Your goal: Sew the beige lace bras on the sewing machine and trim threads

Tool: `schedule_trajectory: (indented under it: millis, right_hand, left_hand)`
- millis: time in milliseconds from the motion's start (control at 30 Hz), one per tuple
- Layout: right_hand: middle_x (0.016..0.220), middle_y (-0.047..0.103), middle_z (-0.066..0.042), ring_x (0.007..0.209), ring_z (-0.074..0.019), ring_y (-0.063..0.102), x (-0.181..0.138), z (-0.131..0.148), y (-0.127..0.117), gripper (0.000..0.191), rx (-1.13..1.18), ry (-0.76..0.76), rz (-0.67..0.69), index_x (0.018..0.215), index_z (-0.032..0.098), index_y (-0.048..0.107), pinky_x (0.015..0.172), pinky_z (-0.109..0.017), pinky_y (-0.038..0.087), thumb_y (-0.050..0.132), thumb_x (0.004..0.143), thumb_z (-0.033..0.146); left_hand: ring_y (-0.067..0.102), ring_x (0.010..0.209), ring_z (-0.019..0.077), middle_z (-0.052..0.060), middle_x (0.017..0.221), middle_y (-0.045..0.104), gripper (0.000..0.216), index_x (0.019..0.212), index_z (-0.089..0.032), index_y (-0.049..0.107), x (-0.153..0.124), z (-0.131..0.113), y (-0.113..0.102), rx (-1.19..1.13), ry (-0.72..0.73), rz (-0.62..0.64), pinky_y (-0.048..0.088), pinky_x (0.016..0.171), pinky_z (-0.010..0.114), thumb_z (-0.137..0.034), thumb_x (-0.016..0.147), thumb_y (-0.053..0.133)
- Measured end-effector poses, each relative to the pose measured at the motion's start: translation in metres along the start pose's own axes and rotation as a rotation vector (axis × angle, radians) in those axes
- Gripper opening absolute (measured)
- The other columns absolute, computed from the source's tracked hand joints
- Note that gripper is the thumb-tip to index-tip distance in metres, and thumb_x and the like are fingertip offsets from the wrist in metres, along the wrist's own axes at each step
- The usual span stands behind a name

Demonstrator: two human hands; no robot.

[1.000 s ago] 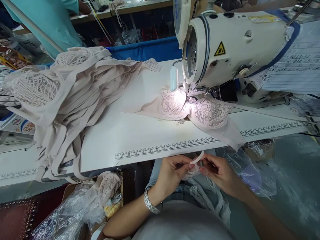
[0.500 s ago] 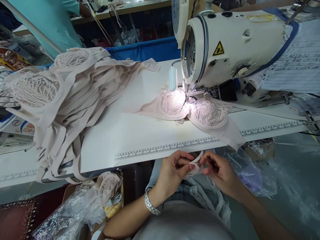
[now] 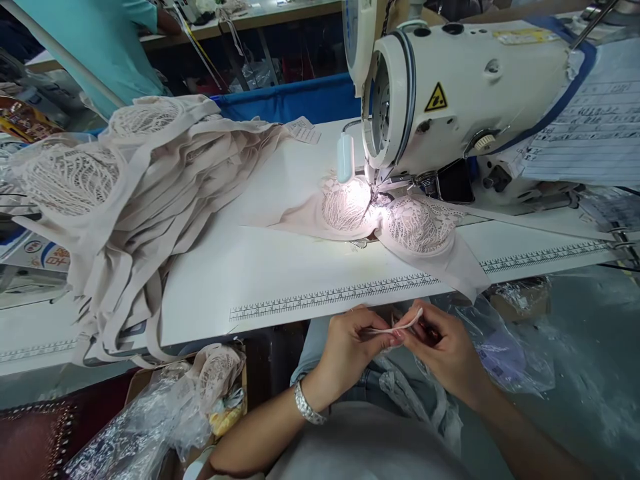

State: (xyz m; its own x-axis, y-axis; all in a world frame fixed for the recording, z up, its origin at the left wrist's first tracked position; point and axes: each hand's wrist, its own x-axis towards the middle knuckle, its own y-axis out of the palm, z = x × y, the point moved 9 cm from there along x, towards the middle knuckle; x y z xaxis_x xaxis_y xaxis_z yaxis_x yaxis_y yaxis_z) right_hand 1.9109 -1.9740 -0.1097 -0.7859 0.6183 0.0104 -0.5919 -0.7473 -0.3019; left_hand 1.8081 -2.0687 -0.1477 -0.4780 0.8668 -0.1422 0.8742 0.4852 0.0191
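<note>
Just below the table's front edge, my left hand (image 3: 347, 350) pinches a small pale pink strip of fabric (image 3: 383, 329). My right hand (image 3: 443, 347) grips the same strip near its right end, fingertips meeting those of my left. The strip's tip curls up past my right fingers; the rest is partly hidden by my hands. Beyond them, a pale pink lace bra (image 3: 419, 225) lies spread on the table under the needle area of a white sewing machine (image 3: 460, 87). The machine's lamp lights its left cup.
A heap of similar bras (image 3: 165, 173) covers the table's left side, straps hanging over the edge. A ruler strip (image 3: 340, 293) runs along the front edge. Below left stands a box with plastic bags (image 3: 165, 413). A person in turquoise (image 3: 100, 53) is at the back left.
My right hand has moved left and closed on the strip, bringing the hands together. The strip now lies flatter and stretches between them. The bra at the machine has not moved.
</note>
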Motion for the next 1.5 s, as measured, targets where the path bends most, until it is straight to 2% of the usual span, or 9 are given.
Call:
schedule_trajectory:
  millis: [133,233,367,533,733,933,1133,1333,1500]
  right_hand:
    - [0.062,0.043,0.004,0.051,-0.0097,0.035,0.0,-0.008,-0.001,0.041,0.02,-0.001,0.063,0.075,0.019,0.063,0.046,-0.025,0.029,0.063,0.093,0.056]
    - [0.069,0.044,0.002,0.053,-0.0104,0.038,-0.003,-0.016,-0.006,0.052,0.003,-0.033,0.151,0.083,0.021,0.063,0.048,-0.026,0.032,0.047,0.097,0.069]
    - [0.082,0.056,-0.001,0.062,-0.0123,0.05,-0.009,-0.029,-0.008,0.039,-0.043,0.049,0.269,0.103,0.024,0.065,0.054,-0.025,0.038,0.038,0.106,0.052]
    - [0.066,0.045,0.005,0.051,-0.01,0.034,-0.009,-0.023,0.006,0.027,0.033,0.092,0.35,0.099,0.023,0.059,0.048,-0.025,0.025,0.046,0.105,0.046]
    - [0.064,0.042,0.005,0.052,-0.0096,0.032,-0.004,-0.019,0.013,0.031,0.053,0.121,0.342,0.089,0.021,0.057,0.049,-0.026,0.023,0.052,0.101,0.049]
    - [0.067,0.049,0.004,0.055,-0.0097,0.036,-0.003,-0.021,0.014,0.033,0.081,0.175,0.321,0.089,0.02,0.058,0.05,-0.025,0.025,0.058,0.097,0.053]
    - [0.068,0.056,0.001,0.058,-0.0122,0.045,-0.005,-0.03,0.015,0.041,0.151,0.229,0.216,0.094,0.021,0.059,0.053,-0.025,0.033,0.061,0.092,0.062]
    - [0.06,0.04,0.006,0.049,-0.0101,0.031,-0.002,-0.033,0.007,0.05,0.267,0.139,0.138,0.094,0.021,0.059,0.047,-0.026,0.026,0.045,0.097,0.069]
    - [0.066,0.044,0.003,0.054,-0.0105,0.037,-0.001,-0.017,0.003,0.037,0.069,0.066,0.137,0.08,0.02,0.057,0.05,-0.026,0.031,0.052,0.1,0.051]
  left_hand:
    - [0.058,0.063,0.0108,0.004,0.069,0.067,0.024,0.074,-0.014,0.079,0.001,0.002,-0.001,-0.109,-0.045,-0.027,0.044,0.058,0.019,-0.038,0.077,0.083]
    - [0.057,0.061,0.0099,0.004,0.069,0.068,0.017,0.075,-0.015,0.08,0.001,0.001,-0.001,-0.163,-0.091,-0.017,0.045,0.059,0.018,-0.032,0.076,0.082]
    - [0.055,0.059,0.0089,0.003,0.068,0.068,0.016,0.076,-0.014,0.08,0.002,-0.003,0.001,-0.18,-0.114,0.023,0.046,0.06,0.019,-0.029,0.077,0.08]
    - [0.056,0.06,0.0097,0.004,0.067,0.067,0.016,0.076,-0.012,0.078,0.003,-0.006,0.003,-0.152,-0.1,0.045,0.047,0.06,0.019,-0.028,0.078,0.078]
    - [0.056,0.062,0.0101,0.005,0.069,0.068,0.012,0.078,-0.013,0.081,0.002,-0.008,0.001,-0.104,-0.069,0.045,0.044,0.059,0.019,-0.024,0.078,0.076]
    - [0.056,0.063,0.0102,0.005,0.07,0.068,0.014,0.077,-0.013,0.081,0.001,-0.006,-0.002,-0.039,-0.045,0.039,0.04,0.059,0.019,-0.026,0.079,0.075]
    - [0.056,0.062,0.0099,0.005,0.069,0.069,0.014,0.077,-0.013,0.081,0.001,-0.004,-0.001,-0.073,-0.08,0.044,0.041,0.059,0.019,-0.026,0.077,0.077]
    - [0.061,0.067,0.0113,0.006,0.075,0.073,0.011,0.078,-0.014,0.081,-0.001,0.0,-0.001,-0.144,-0.129,0.022,0.046,0.062,0.019,-0.024,0.077,0.078]
    - [0.059,0.06,0.0094,0.003,0.07,0.072,0.026,0.098,-0.015,0.078,-0.004,0.005,-0.002,-0.186,-0.188,-0.012,0.047,0.059,0.017,-0.024,0.074,0.081]
